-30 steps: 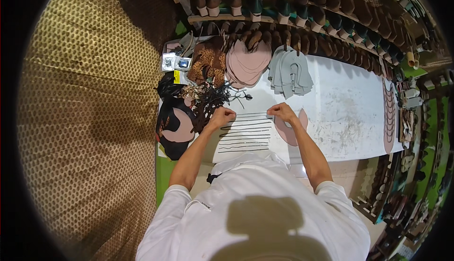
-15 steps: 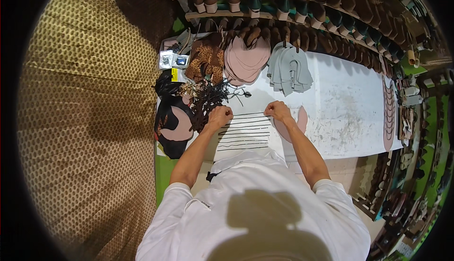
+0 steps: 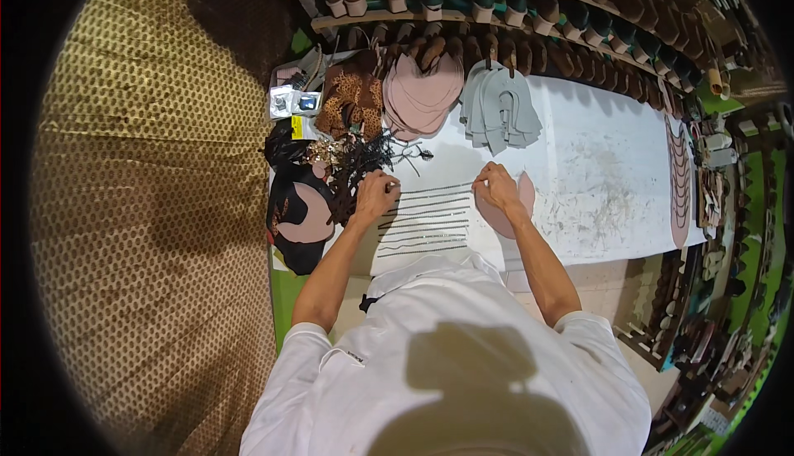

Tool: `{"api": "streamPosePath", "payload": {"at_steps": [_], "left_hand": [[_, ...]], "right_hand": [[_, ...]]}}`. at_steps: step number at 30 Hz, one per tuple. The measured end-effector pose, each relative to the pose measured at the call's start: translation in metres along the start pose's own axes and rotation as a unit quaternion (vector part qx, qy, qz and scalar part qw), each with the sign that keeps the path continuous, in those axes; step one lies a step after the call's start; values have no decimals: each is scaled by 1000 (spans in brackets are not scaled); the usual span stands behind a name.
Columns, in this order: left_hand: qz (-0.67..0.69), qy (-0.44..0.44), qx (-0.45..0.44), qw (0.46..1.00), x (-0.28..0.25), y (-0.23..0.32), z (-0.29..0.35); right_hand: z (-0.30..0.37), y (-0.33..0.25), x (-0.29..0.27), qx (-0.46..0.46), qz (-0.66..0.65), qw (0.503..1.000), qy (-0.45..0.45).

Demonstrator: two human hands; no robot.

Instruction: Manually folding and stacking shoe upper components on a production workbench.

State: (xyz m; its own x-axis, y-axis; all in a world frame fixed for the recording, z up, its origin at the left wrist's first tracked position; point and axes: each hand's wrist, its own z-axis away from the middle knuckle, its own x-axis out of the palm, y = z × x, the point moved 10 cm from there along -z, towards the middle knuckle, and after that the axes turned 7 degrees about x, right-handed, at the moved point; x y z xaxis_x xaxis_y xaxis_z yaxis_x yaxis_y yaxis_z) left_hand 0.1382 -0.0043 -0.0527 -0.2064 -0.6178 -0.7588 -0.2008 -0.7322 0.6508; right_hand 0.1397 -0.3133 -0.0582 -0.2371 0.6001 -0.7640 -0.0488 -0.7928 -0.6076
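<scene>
We find dark strips (image 3: 423, 223) laid in rows, a black tangle (image 3: 354, 176) unlaid; left hand (image 3: 377, 195) and right hand (image 3: 498, 187) curl alongside, fingers' grip undeterminable.

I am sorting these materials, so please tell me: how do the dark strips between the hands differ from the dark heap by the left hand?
The dark strips lie spread in roughly parallel rows, whereas the dark heap is tangled. The farthest strip lies between the left hand and the right hand, whereas the heap lies left of and beyond the left hand. Both are dark and rest on the white table.
</scene>
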Motion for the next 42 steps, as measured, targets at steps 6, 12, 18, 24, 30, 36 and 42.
{"api": "streamPosePath", "payload": {"at_steps": [6, 12, 18, 24, 30, 36, 42], "left_hand": [[-7, 44, 25, 999, -3, 1, 18], [29, 50, 18, 998, 3, 12, 38], [45, 100, 21, 994, 2, 19, 66], [43, 101, 9, 994, 6, 30, 84], [48, 129, 8, 990, 12, 34, 102], [47, 161, 31, 985, 14, 48, 107], [50, 170, 28, 984, 17, 61, 111]], "right_hand": [[29, 2, 6, -18, -16, 1000, 11], [55, -3, 10, -5, 10, 1000, -8], [74, -3, 19, -31, -31, 999, -8], [92, 5, 29, -19, -12, 999, -38], [105, -5, 25, -63, -6, 997, -35], [121, -1, 38, -63, -5, 996, -63], [133, -9, 32, -99, -39, 993, -51]]}}
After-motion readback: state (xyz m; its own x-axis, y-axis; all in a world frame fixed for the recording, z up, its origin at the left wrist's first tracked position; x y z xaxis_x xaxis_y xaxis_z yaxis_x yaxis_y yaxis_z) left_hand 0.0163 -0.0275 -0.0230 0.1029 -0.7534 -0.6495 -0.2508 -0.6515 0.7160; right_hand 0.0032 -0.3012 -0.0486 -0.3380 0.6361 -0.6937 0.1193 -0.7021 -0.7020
